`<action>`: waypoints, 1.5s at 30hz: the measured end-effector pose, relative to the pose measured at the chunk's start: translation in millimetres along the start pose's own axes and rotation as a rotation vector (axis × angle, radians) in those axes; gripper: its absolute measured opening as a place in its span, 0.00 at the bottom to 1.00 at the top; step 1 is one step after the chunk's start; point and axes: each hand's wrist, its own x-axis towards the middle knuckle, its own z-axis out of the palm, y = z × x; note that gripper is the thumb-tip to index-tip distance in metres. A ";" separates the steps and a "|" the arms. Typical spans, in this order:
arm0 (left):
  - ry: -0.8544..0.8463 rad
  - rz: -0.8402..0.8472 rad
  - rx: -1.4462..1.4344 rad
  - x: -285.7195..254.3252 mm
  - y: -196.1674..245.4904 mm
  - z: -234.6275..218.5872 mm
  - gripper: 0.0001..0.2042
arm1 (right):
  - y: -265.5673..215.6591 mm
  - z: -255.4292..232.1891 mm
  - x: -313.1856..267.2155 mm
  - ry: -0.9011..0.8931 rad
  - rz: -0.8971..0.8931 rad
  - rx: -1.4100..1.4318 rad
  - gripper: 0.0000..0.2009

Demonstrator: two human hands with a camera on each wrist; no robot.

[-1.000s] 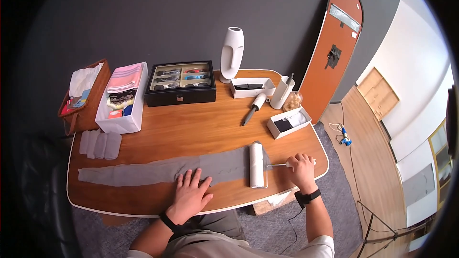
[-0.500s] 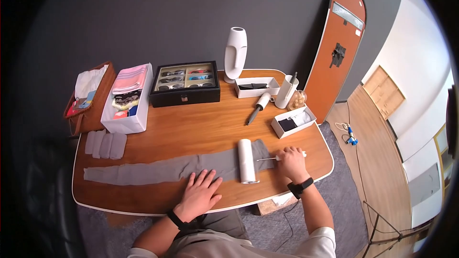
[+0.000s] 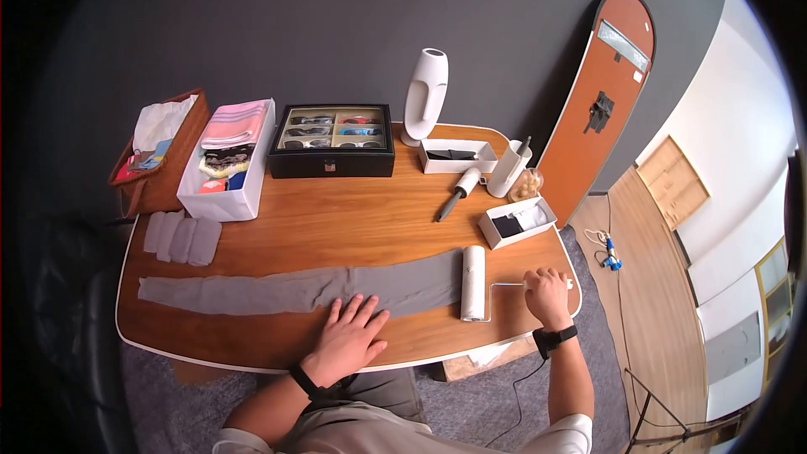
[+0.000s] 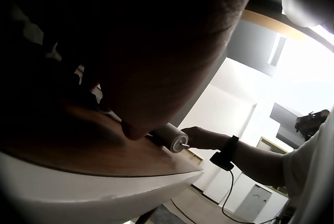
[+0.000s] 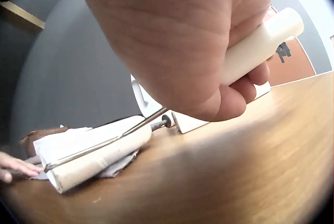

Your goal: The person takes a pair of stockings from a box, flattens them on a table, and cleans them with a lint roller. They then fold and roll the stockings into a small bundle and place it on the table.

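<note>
A long grey stocking lies flat across the wooden table, its right end under the lint roller. My left hand rests with spread, straight fingers on the stocking's near edge, around its middle. With curled fingers my right hand grips the white handle of a wide lint roller. A bent wire links that handle to the white sticky roll, which crosses the stocking's right end. In the left wrist view, the left hand is a dark shape and the end of the roll shows beyond it.
Rolled grey bundles sit at the left. Along the back stand a wicker basket, a white box of folded cloths, a sunglasses case and a white face vase. Small white boxes and a smaller lint roller lie at right.
My right hand first moved the lint roller left over the stocking, then back right to the stocking's end. The left hand stays at about the same spot on the stocking.
</note>
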 end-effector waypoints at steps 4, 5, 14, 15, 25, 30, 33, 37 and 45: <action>-0.013 -0.011 -0.013 0.0 1.5 -3.1 0.31 | -19.1 0.4 16.4 0.021 -0.052 0.077 0.06; -0.015 -0.012 -0.018 0.1 1.7 -3.1 0.31 | -29.1 1.4 21.2 0.019 -0.063 0.098 0.06; -0.006 -0.021 -0.006 -1.4 0.8 -0.4 0.31 | -59.8 31.0 40.3 -0.038 -0.093 0.096 0.04; 0.000 -0.022 -0.010 -1.9 0.5 0.3 0.31 | -49.5 35.2 35.2 -0.045 -0.079 0.083 0.04; 0.031 -0.009 -0.013 -1.7 0.3 2.3 0.31 | 9.0 21.3 -2.5 -0.125 0.082 0.006 0.07; 0.063 -0.007 -0.072 -7.2 -3.5 5.6 0.32 | 27.0 18.9 -3.0 -0.060 0.076 0.012 0.07; 0.155 -0.004 -0.102 -10.6 -6.1 -9.0 0.32 | 21.8 8.5 5.3 -0.022 0.062 0.033 0.08; 0.159 -0.100 -0.031 -18.6 -24.5 -24.8 0.31 | -31.8 -3.9 24.6 0.004 -0.017 0.070 0.08; 0.090 -0.077 0.030 -19.0 -24.1 -11.5 0.32 | -173.9 18.1 69.2 0.034 -0.304 0.190 0.07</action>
